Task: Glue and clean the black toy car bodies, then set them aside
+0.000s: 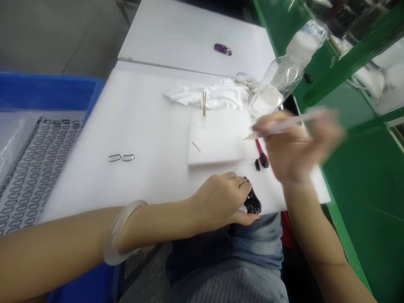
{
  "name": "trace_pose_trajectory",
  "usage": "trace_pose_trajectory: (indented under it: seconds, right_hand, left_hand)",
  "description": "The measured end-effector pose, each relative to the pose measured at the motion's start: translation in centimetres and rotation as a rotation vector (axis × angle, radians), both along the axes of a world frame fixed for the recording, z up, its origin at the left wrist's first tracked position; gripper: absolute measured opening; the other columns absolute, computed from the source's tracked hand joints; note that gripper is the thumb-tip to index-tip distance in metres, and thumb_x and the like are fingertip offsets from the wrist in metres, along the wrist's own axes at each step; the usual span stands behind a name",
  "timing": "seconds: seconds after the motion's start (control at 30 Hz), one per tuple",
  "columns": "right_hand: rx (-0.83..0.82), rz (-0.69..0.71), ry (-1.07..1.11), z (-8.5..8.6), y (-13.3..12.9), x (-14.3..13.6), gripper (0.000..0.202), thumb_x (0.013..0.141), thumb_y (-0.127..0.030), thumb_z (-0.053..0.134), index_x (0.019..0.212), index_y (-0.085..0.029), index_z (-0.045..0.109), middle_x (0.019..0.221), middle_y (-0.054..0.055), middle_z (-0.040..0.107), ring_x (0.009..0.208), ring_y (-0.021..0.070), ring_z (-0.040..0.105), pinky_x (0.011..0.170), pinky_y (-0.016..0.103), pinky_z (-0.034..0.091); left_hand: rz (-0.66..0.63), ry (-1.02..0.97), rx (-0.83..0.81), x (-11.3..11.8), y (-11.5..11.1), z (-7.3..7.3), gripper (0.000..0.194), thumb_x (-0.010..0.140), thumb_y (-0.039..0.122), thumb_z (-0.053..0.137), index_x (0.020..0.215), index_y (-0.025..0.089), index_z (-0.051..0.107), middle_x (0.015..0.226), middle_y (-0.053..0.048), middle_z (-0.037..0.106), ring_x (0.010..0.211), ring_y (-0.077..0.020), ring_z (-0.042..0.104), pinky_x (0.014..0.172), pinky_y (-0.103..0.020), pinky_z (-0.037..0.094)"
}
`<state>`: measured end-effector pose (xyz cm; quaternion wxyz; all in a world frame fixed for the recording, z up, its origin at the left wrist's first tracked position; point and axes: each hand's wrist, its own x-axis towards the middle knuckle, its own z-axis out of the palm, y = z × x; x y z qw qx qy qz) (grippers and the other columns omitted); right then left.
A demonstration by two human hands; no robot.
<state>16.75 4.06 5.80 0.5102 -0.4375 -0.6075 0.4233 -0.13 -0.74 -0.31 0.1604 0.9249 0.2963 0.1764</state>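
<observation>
My left hand [221,200], with a pale bangle on its wrist, is closed around a small black part [252,203] at the table's front edge. Above and to the right, my right hand [295,147] is blurred and grips a white pen-like tool [284,125], its pointed tip toward the left. That tip hangs by the right side of a white foam block [217,136]. Thin brown sticks [204,104] stand at the block's back edge, and a small reddish sliver [195,146] lies on it. Two thin black frames [121,158] rest on the table to the left.
A red and black cutter [262,155] lies right of the block. Behind are a white cloth [211,94], clear bottles [284,75] and a purple object [222,49]. A blue bin [47,90] holding rows of black frames [34,168] stands at the left.
</observation>
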Motion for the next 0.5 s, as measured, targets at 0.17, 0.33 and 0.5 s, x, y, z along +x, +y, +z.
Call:
trace_pose_trajectory:
  seconds: [0.17, 0.33, 0.5]
  right_hand:
    - [0.100, -0.280, -0.080, -1.3, -0.4, 3.2, 0.057, 0.089, -0.074, 0.038, 0.096, -0.024, 0.064, 0.104, 0.007, 0.067, 0.104, 0.0234, 0.065, 0.089, 0.040, 0.052]
    - [0.058, -0.601, -0.497, -3.6, -4.3, 10.2, 0.032, 0.089, -0.046, 0.059, 0.069, -0.020, 0.060, 0.068, 0.002, 0.060, 0.068, 0.0179, 0.056, 0.069, 0.032, 0.043]
    - [0.048, -0.616, -1.013, -6.6, -5.5, 9.9, 0.032, 0.088, -0.046, 0.056, 0.072, -0.019, 0.063, 0.071, 0.006, 0.065, 0.069, 0.0209, 0.056, 0.067, 0.035, 0.036]
  left_hand:
    - [-0.055, 0.102, 0.239, 0.0, -0.8, -0.2, 0.055, 0.074, 0.053, 0.087, 0.100, 0.008, 0.067, 0.108, -0.018, 0.071, 0.089, -0.0289, 0.068, 0.067, -0.036, 0.059]
    - [-0.111, 0.092, 0.149, 0.4, -0.3, -0.1, 0.067, 0.070, 0.053, 0.090, 0.116, 0.012, 0.063, 0.122, -0.015, 0.067, 0.108, -0.0311, 0.064, 0.086, -0.042, 0.059]
    - [-0.182, 0.016, 0.164, 0.5, 0.8, -0.7, 0.086, 0.064, 0.057, 0.092, 0.129, 0.015, 0.056, 0.132, -0.016, 0.061, 0.123, -0.0337, 0.057, 0.102, -0.047, 0.054]
